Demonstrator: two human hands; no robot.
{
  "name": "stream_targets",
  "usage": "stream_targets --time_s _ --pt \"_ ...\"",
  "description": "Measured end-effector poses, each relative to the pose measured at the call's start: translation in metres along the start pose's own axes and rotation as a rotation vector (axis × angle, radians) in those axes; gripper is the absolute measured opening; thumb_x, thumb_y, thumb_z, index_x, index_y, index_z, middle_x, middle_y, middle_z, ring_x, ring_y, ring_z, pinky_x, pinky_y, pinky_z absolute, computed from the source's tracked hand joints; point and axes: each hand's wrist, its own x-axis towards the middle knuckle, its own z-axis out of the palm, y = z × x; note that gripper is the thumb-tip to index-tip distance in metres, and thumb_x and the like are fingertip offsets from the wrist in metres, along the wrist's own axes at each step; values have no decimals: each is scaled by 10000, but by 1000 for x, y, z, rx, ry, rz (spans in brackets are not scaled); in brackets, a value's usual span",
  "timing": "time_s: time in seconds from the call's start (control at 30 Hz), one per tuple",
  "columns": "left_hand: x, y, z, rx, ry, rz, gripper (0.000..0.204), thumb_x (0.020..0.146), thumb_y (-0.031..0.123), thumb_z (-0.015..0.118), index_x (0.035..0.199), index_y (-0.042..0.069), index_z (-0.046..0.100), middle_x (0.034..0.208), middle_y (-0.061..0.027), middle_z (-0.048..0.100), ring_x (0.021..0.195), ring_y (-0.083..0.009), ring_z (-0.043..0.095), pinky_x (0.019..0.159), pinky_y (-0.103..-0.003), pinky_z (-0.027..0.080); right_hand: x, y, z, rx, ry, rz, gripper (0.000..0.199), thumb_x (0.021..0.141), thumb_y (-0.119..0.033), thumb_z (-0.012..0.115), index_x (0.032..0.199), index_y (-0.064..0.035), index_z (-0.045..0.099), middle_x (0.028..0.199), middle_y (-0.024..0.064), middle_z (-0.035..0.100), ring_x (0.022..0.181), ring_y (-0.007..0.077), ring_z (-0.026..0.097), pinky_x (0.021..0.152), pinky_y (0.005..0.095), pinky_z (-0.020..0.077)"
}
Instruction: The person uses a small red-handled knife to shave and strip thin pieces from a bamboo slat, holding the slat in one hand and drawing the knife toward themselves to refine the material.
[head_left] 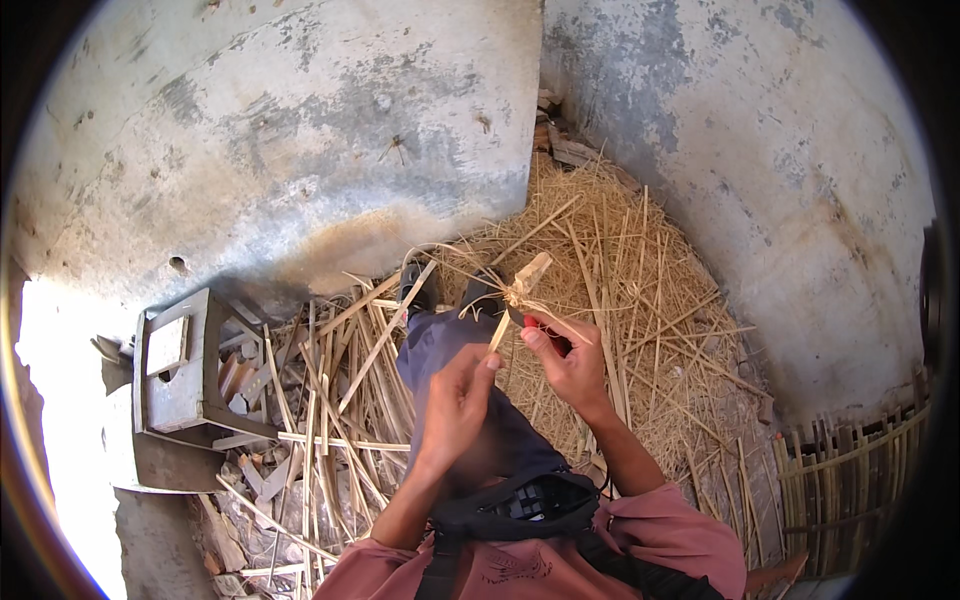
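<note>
Hands (460, 395) (574, 368) with pale strip (502, 331) between them

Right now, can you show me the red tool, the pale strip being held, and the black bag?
Red tool (531, 321): head view, on its red part.
Pale strip (499, 333): head view, on its bare stretch just below the tool.
Black bag (480, 522): head view, on its cloth, below the open top.

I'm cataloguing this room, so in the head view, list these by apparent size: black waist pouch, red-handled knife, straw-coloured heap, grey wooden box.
Largest to smallest:
1. straw-coloured heap
2. grey wooden box
3. black waist pouch
4. red-handled knife, partly hidden by the right hand
</note>
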Motion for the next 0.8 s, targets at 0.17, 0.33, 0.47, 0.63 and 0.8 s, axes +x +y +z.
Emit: stream_targets --time_s 0.17,0.33,0.47,0.63,0.8 --pt "-1 0 4 -14 20 2 197 1125 186 638 1103 7 716 688 83 454 652 -30 360 553 -281 264 1 2 2 -47 38 -55 254 973 -191 816 1116 20 811 808 87 766 607 113 597 545 286 435" --pt "-2 2 2 54 28 12 202 1122 195 641 1101 9 717 674 67 441 643 -35 353 551 -283 268 2 -6 2 -113 24 -63 244 969 -190 821 1108 11 814 838 96 781 630 125 641 535 291 463" --pt "-5 2 2 74 49 5 206 1120 196 639 1093 7 717 665 53 439 636 -43 358 551 -289 280 1 -9 5 -100 41 -61 228 954 -170 834 1110 -4 822 874 99 793 681 143 705 566 291 533" --pt "-7 6 1 143 89 35 211 1119 196 634 1093 5 719 651 18 445 623 -63 375 551 -308 319 0 -4 7 -153 21 -83 231 941 -156 843 1124 -15 826 920 112 805 720 150 736 584 288 563" --pt "-9 5 -4 224 100 18 211 1112 204 643 1106 11 727 622 -43 462 590 -94 413 543 -330 352 0 -3 8 -127 16 -75 232 942 -156 842 1128 -18 827 910 112 802 697 148 718 580 287 550"
